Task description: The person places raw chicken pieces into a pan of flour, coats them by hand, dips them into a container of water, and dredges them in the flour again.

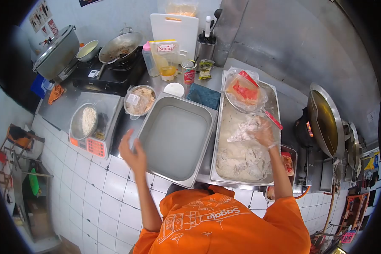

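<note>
Orange shirt (211,224) faces floury tray (241,182) (right hand (264,133) inside).

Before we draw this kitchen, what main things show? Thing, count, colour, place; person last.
Pan: 1, grey, centre
Tray: 1, silver, right of pan
Coated pieces: several, white, in tray
Pot: 1, grey, back left
Stove: 1, black, right of pot
Woks: at least 2, silver, on stove, far right
Scale: 1, silver and orange, left
Scale bowl: 1, silver, on scale
Board: 1, white, back centre
Shirt: 1, orange, bottom
Left hand: 1, orange-sleeved, by pan
Right hand: 1, orange-sleeved, in tray
</note>
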Demonstrator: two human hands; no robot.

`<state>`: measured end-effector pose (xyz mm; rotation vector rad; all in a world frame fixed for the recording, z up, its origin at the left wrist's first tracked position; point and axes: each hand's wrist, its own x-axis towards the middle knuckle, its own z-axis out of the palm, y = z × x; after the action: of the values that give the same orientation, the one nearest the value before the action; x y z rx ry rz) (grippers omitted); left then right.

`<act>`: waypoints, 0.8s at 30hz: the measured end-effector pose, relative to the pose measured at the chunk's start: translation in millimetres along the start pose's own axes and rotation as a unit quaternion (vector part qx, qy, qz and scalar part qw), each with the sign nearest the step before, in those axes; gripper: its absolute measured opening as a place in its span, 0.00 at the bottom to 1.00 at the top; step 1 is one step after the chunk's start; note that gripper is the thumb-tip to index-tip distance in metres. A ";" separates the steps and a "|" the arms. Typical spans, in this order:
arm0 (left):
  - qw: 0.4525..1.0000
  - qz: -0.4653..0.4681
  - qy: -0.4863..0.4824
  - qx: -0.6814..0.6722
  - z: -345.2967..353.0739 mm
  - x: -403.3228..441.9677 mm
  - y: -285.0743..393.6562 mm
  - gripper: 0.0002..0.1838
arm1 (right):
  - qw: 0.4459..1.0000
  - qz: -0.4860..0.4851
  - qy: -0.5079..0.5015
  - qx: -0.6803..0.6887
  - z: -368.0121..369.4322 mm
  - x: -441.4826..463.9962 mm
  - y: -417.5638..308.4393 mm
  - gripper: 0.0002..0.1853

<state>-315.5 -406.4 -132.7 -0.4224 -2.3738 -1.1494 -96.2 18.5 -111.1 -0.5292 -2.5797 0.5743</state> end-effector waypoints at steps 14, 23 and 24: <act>0.849 -0.248 -0.264 -0.385 -16.4 -13.6 -46.3 0.35 | 0.975 -0.022 -0.089 0.201 -28.9 75.0 -153.9 0.25; 0.825 -0.259 -0.241 -0.440 -10.1 -25.9 -18.2 0.37 | 0.962 -0.251 -0.109 -0.006 97.2 63.8 -169.3 0.23; 0.815 -0.269 -0.241 -0.454 -7.5 -27.3 -20.6 0.36 | 0.958 -0.261 -0.111 -0.036 113.6 62.6 -170.8 0.24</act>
<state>-299.9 -426.7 -156.5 -0.3587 -2.2134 -2.7460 -249.4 -131.3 -102.2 0.2168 -2.7969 0.3688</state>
